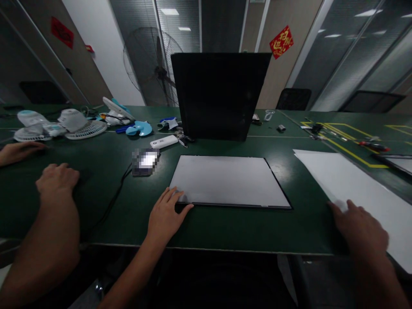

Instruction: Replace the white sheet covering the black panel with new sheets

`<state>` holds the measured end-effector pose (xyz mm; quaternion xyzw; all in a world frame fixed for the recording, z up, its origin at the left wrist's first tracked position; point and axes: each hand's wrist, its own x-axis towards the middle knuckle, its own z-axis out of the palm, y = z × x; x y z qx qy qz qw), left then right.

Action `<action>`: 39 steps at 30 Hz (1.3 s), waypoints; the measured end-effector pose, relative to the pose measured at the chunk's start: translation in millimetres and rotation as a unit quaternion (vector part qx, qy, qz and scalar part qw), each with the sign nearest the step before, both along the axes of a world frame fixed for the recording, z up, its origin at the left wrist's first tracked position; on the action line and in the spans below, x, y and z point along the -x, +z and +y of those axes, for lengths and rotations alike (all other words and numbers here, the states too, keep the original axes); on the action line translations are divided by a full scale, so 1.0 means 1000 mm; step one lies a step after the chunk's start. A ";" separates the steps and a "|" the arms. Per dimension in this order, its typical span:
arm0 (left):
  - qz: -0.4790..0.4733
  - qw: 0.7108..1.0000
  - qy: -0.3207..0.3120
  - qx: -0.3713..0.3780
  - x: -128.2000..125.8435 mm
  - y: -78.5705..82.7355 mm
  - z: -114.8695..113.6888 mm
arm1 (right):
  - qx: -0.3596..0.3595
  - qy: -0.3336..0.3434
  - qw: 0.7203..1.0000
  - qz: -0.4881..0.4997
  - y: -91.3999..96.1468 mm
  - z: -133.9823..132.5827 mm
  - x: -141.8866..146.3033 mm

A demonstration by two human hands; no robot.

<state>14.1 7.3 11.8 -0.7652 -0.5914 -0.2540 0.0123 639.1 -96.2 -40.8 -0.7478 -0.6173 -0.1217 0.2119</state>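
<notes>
Where glass walls (354, 56) stand, green table (225, 231) bears panel (228, 180).

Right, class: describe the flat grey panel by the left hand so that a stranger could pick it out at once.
On the green table, just before the upright black board, a flat grey panel lies. The left hand rests at its near left corner. Unlike the bare white sheet under the right hand, it has a thin dark rim.

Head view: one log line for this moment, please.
left hand on panel corner; right hand on white sheet; both open
</notes>
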 end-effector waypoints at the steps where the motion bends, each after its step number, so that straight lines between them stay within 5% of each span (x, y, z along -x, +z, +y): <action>1: -0.001 1.000 0.001 0.000 0.000 -0.001 0.000 | -0.003 -0.079 0.997 0.012 -0.001 0.001 0.003; 3: -0.002 1.000 0.001 0.001 0.001 -0.002 0.001 | -0.010 -0.213 0.977 0.028 -0.002 0.003 0.013; 12: 0.004 1.000 0.001 0.016 0.000 0.001 0.000 | 0.026 -0.240 0.970 -0.008 0.029 0.000 0.061; 14: 0.001 1.000 0.003 0.019 0.000 0.002 -0.001 | 0.036 -0.203 0.977 -0.047 0.041 0.008 0.088; 17: -0.014 1.000 0.017 0.022 -0.001 0.002 -0.001 | -0.011 -0.054 0.995 -0.084 0.052 0.022 0.137; 20: -0.027 0.998 0.040 0.026 -0.001 0.000 -0.001 | -0.037 0.118 0.988 -0.089 0.048 0.034 0.181; 23: -0.041 0.997 0.054 0.022 -0.001 -0.001 -0.002 | -0.014 0.196 0.977 -0.087 0.036 0.038 0.207; 30: -0.062 0.997 0.052 0.012 -0.002 0.001 -0.001 | 0.094 0.226 0.968 -0.056 0.033 0.039 0.218; 39: 0.001 0.999 0.033 -0.013 -0.002 0.005 -0.007 | 0.074 0.193 0.977 -0.047 0.032 0.038 0.220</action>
